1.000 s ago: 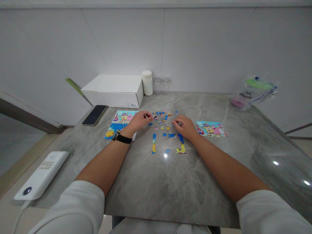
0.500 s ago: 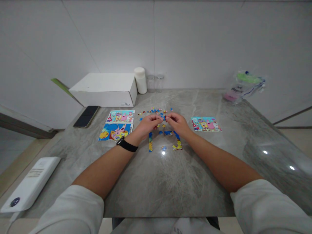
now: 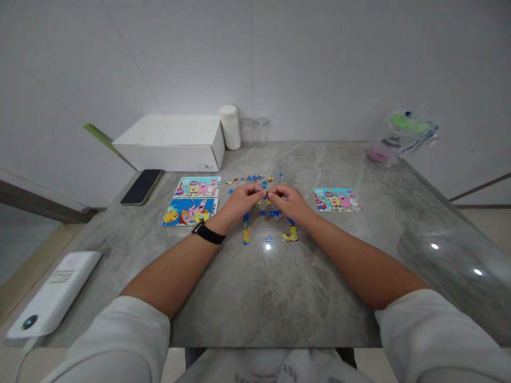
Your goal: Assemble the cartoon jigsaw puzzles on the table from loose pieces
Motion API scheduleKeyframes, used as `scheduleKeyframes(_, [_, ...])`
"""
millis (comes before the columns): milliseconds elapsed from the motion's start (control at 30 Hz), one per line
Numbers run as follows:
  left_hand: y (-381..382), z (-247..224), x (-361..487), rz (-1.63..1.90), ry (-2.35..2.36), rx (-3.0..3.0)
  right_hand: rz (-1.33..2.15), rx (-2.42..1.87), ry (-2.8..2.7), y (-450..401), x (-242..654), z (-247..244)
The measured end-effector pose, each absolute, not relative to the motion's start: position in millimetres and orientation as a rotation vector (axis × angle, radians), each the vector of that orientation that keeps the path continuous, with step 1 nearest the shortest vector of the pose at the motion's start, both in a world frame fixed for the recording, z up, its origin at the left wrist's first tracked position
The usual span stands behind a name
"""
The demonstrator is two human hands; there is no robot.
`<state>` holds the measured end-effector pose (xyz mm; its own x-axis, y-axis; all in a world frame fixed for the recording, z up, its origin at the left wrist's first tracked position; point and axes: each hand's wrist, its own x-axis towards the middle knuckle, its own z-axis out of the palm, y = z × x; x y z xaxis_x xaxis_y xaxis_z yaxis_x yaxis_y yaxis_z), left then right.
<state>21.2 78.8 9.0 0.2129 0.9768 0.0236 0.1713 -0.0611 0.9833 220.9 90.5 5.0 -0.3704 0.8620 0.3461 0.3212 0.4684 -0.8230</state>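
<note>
Over the middle of the grey table, my left hand and my right hand meet at the fingertips, both pinched. A small dark blue and red puzzle piece shows between them. Below the hands lie a joined yellow and blue strip on the left and a joined curved section on the right. One loose light blue piece rests between these. Behind the hands several loose pieces are scattered. Two picture cards lie to the left, and one card to the right.
At the back left stand a white box, a white bottle and two clear jars. A phone and a white power bank lie at the left. A plastic bag sits at the back right.
My fingertips have come closer together, with my right hand shifted slightly left. The whole view has shifted a little, so the table things appear slightly higher.
</note>
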Motion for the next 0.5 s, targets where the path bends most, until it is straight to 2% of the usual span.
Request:
scheduleKeyframes(167, [80.7,7.1,19.8,1.010,1.177,1.481,0.798,-0.974,-1.952,91.7,222.8,3.3])
scheduleKeyframes(500, [79.4,8.8,20.4,1.067,1.175,1.432,0.459,-0.882,-2.060,83.1,225.0,10.0])
